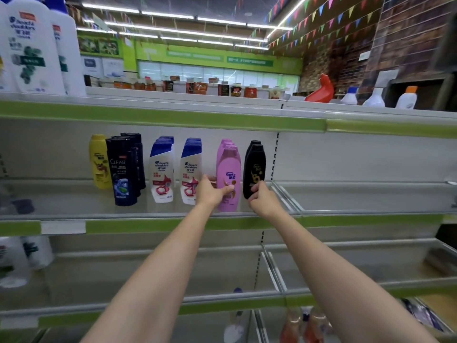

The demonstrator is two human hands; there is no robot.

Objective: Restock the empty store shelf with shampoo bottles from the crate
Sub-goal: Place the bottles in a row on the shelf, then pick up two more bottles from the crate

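On the middle shelf (pixel 346 199) stand rows of shampoo bottles: a yellow one (pixel 100 162), dark Clear bottles (pixel 122 169), two rows of white Head & Shoulders bottles (pixel 162 169), pink Rejoice bottles (pixel 228 164) and black bottles (pixel 254 164). My left hand (pixel 210 191) grips the lower part of the front pink bottle. My right hand (pixel 262 198) is closed around the base of the front black bottle. Both bottles stand upright near the shelf's front. The crate is not in view.
Large white bottles (pixel 29 45) stand on the top shelf at the left; a red jug (pixel 320 90) and white bottles are at the right. A metal divider (pixel 286 196) runs right of the black bottles. Lower shelves hold a few blurred bottles.
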